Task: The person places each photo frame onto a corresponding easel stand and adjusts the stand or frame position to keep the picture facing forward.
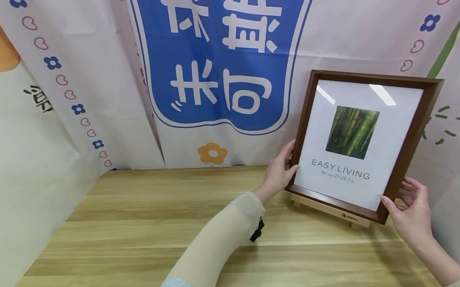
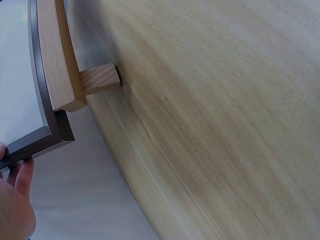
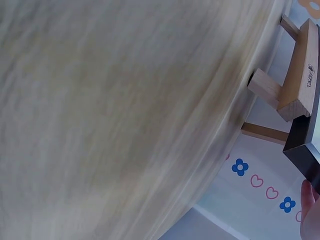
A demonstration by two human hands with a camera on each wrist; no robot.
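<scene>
A brown picture frame [image 1: 411,137] stands upright, leaning slightly back, on a small light-wood easel [image 1: 328,209]. Behind its glass is a white sheet with a green bamboo picture and the words "EASY LIVING". My left hand [image 1: 279,170] grips the left side near the lower corner, thumb at the front edge, other fingers partly hidden behind. Lower on the opposite side, my right hand [image 1: 413,212] holds the edge, thumb in front and fingers around the side. The left wrist view shows the easel's ledge [image 2: 55,55] under the frame; its legs [image 3: 265,87] meet the table in the right wrist view.
The wood-grain table [image 1: 150,226] stretches left and forward of the easel. A printed cloth [image 1: 218,72] with a blue panel and white characters hangs behind, close to the frame. More pale cloth [image 1: 19,157] borders the left side, and another stretch stands at right.
</scene>
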